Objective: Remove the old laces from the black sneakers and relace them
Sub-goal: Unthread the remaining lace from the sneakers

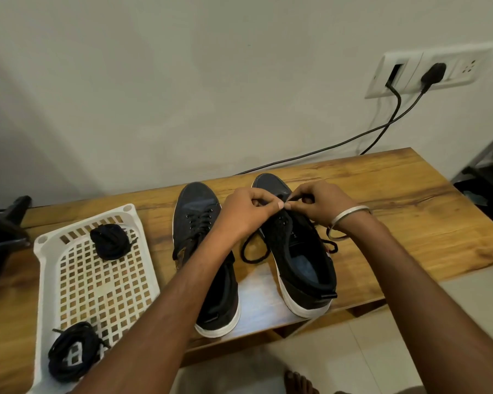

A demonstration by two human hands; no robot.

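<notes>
while both of your hands are meeting over the front of the right sneaker (298, 253), the lace (255, 253) is lying right under them. your left hand (246, 213) is curling its fingers and pinching the lace near the toe-end eyelets, and your right hand (318, 204) is pinching it too, thumb tip almost touching the left thumb. a loose loop of that lace is trailing off the shoe's left side onto the desk (396, 211), in the gap between the two shoes, and another bit is showing on the shoe's right side below your bangle (346, 223).

the left sneaker (204, 260) is sitting just beside the right one, toes pointing to the wall, laces threaded through its eyelets; your left forearm is crossing over its heel half. both heels are standing close to the near edge of the desk, the right one nearest to it.

to the left, the white basket (54, 260) is lying flat on the desk, holding one bundled black lace (111, 241) at its far end and another bundle (73, 352) at its near end, partly over the rim. bare wood is stretching to the right of the right sneaker up to the desk's right edge. two black cables (393, 115) are hanging from the wall socket (433, 71) down behind the desk's far edge.
</notes>
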